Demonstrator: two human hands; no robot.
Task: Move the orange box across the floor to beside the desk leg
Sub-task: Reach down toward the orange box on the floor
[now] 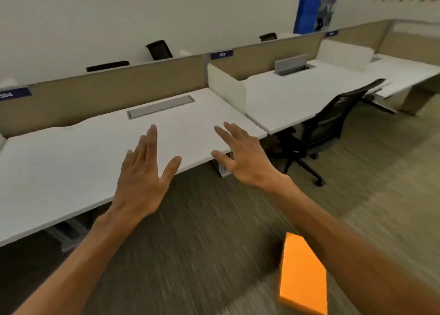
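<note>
Low on the carpet, at the right of the view, we saw the orange box lying flat, partly hidden by our right forearm. Its long axis ran from the near right corner up and slightly left, toward the desk. Its far short edge pointed at the desk's front edge; the near end was cut off by the frame bottom. Nothing touched the box that we could see.

Containers: a black bin stood behind the partition, with a second one further right. We could not tell what either held. A grey cable tray lid lay closed in the desk top; on the next desk a similar lid stood tilted open, contents not visible.

Edges and room: the desk's front edge ran diagonally from lower left to upper right. A grey desk leg showed just under the right corner, partly behind our right hand. Open carpet lay between box and leg. A black chair stood to the right of the leg, at the next desk, apart from the box.

Hands: left hand was spread, fingers extended, palm down, holding nothing. Our right hand was likewise spread and empty. Both hovered over the desk's front edge, well apart from the box. The carpet looked motion-blurred.
</note>
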